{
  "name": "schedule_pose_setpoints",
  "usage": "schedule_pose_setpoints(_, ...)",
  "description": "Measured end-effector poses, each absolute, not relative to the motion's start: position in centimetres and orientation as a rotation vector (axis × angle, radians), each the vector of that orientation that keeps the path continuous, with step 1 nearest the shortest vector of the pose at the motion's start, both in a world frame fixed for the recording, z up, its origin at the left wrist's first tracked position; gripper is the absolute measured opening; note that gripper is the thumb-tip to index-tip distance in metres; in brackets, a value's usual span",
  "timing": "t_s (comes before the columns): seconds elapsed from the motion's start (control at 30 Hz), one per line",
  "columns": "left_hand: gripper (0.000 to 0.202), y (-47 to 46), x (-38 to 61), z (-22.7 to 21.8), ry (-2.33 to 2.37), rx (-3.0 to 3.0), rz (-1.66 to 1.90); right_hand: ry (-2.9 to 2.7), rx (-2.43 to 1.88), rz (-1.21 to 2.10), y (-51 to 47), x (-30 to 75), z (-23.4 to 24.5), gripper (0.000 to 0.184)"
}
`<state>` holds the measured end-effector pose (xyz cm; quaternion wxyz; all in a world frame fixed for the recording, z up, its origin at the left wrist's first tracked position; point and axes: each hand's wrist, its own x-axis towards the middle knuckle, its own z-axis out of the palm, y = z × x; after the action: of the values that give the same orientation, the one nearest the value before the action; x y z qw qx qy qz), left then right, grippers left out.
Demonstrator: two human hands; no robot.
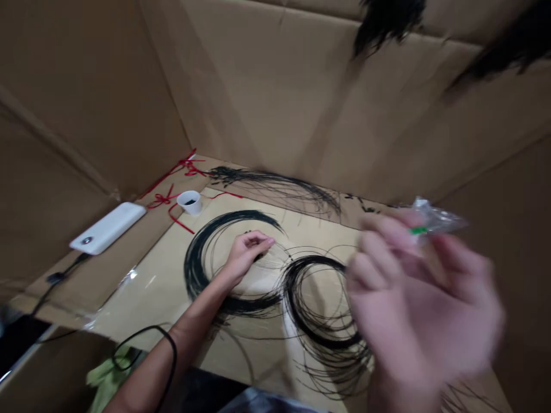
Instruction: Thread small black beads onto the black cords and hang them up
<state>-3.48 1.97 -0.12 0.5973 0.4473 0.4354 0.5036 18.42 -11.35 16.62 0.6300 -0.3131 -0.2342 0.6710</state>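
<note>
My left hand [247,252] rests on the table with its fingers curled together, pinching at thin black strands inside a large black coil [202,264]. A second black coil [318,321] of fine wire-like strands lies to the right of it. My right hand [413,304] is raised close to the camera and blurred by motion; its fingertips hold a small clear plastic bag [434,221] with a green mark on it.
A small white cup [190,201], red twisted ties [181,172] and a white power bank [107,228] with a cable lie at the left. Loose black strands [279,186] lie at the back. Cardboard walls [301,103] surround the shiny covered table [150,287]. A green cloth [107,376] shows below.
</note>
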Motion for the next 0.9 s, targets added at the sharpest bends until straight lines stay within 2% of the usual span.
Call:
schedule_pose_setpoints(0.1, 0.036, 2.3, -3.5, -0.1, 0.999, 1.035, 1.169, -0.418, -0.566, 1.588, -7.3, 15.9, 17.7, 0.004)
schedule_pose_setpoints(0.33, 0.039, 2.1, -3.2, 0.3, 1.018, 1.060, 1.171, -0.238, -0.528, 1.730, -8.5, 14.4, 13.4, 0.015)
schedule_pose_setpoints(0.53, 0.039, 2.2, -3.1, -0.1, 1.006, 1.069, 1.162, -0.239, -0.534, 1.748, -9.8, 14.2, 12.2, 0.018)
schedule_pose_setpoints(0.7, 0.038, 2.4, -3.2, -0.5, 0.990, 1.071, 1.179, -0.401, -0.582, 1.693, -10.8, 14.2, 10.8, 0.027)
schedule_pose_setpoints(0.9, 0.036, 2.4, -3.2, -1.0, 0.983, 1.063, 1.185, -0.947, -0.844, 1.426, -15.1, 18.7, 5.8, 0.029)
